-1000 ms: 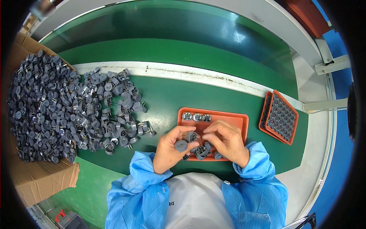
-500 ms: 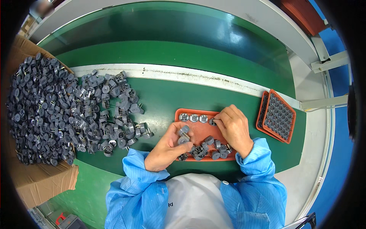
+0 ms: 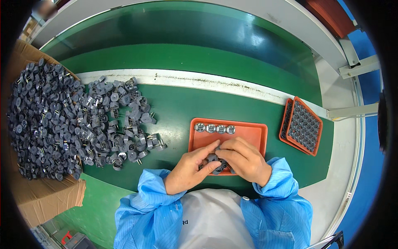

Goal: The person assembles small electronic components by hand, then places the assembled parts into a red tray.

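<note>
Both hands meet over the near edge of the orange tray (image 3: 257, 135). The left hand (image 3: 190, 170) pinches a small grey round part (image 3: 212, 157) between thumb and forefinger; the right hand (image 3: 244, 159) closes on the same cluster from the other side, fingers curled down over it. Several more grey parts appear to lie under the fingers at the tray's near rim, but the hands cover them and their number cannot be read.

Along the tray's far edge stands a row of four seated parts (image 3: 214, 128), metallic faces up, well apart from the hands. The rest of the tray floor shows bare orange.

To the left, on the green work surface (image 3: 178, 108), lies a loose pile of grey parts with metal pins (image 3: 120, 120), spreading from a larger heap in a cardboard box (image 3: 45, 199) at the left edge. To the right, near the tray, sits a stack of filled orange trays (image 3: 302, 130), tilted against the white table border (image 3: 340, 182).

Blue sleeves (image 3: 145, 203) enter from the lower edge. The box is cut off by the dark rim of the view.
</note>
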Tool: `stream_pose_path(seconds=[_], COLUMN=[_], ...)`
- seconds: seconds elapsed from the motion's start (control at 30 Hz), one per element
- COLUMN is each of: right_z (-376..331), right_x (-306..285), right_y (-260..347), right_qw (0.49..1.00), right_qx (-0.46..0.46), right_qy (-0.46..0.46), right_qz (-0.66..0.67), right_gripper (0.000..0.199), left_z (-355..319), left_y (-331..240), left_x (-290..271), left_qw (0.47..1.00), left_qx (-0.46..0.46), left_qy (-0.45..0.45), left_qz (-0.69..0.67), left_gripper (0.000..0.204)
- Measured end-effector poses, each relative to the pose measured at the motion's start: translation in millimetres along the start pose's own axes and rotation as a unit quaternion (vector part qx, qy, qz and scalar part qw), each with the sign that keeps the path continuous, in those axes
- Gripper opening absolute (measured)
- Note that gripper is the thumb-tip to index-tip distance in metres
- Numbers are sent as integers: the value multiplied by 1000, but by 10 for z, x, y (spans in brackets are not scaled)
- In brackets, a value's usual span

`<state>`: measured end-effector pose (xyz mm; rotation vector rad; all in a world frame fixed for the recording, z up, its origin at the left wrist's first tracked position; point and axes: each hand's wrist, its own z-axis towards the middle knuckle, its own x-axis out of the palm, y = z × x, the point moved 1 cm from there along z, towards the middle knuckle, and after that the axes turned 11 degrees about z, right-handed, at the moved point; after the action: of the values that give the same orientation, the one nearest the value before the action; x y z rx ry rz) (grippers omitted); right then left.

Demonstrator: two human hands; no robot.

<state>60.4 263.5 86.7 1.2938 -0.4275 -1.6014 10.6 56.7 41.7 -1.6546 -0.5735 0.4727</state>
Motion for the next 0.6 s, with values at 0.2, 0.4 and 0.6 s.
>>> stream_pose_path(seconds=[0.2,0.4,0.6], right_z=[-283,-285,-214], right_x=[79,48,-177], right_y=[-40,45,-131], right_qw=[879,900,975], right_qx=[291,277,147], right_qy=[-167,-156,-149], right_qz=[338,297,-69], right_gripper=[18,17,19], left_z=[34,67,38], left_y=[-80,-44,-19], left_x=[44,78,83], left_qw=[994,994,996], left_qx=[69,73,25], left_qy=[-31,-35,-37], left_qz=[81,76,84], left_gripper=[44,21,30])
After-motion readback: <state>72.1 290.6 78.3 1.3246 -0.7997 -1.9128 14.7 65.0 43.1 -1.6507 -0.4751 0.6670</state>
